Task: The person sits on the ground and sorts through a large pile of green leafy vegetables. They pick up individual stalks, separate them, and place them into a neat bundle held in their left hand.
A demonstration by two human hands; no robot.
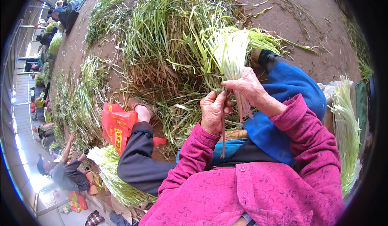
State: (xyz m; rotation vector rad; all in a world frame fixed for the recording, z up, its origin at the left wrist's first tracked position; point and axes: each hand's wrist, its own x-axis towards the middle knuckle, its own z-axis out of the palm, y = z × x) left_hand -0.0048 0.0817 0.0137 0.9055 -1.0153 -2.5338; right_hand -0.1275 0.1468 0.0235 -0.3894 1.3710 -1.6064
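Observation:
A fanned bunch of peeled white-and-yellow-green allium stalks (232, 51) is clasped in my right hand (247, 85). Its leafy tops point away from me and its pinkish base ends hang below the fist. Close beside it, my left hand (213, 110) pinches a single thin stalk (223, 138) whose reddish-brown end dangles over my lap. The fingertips of both hands nearly meet at the bunch's left side; whether they touch is unclear. Beyond the hands lies a large heap of unpeeled green stalks (169, 35), with brown dry roots or leaves facing me.
Loose trimmings (185, 116) litter the ground between my feet. A red plastic bag (119, 126) lies against my left leg, beside a pile of cleaned stalks (121, 177). More cleaned stalks (345, 135) rest at my right. Another person (65, 171) sits at the left.

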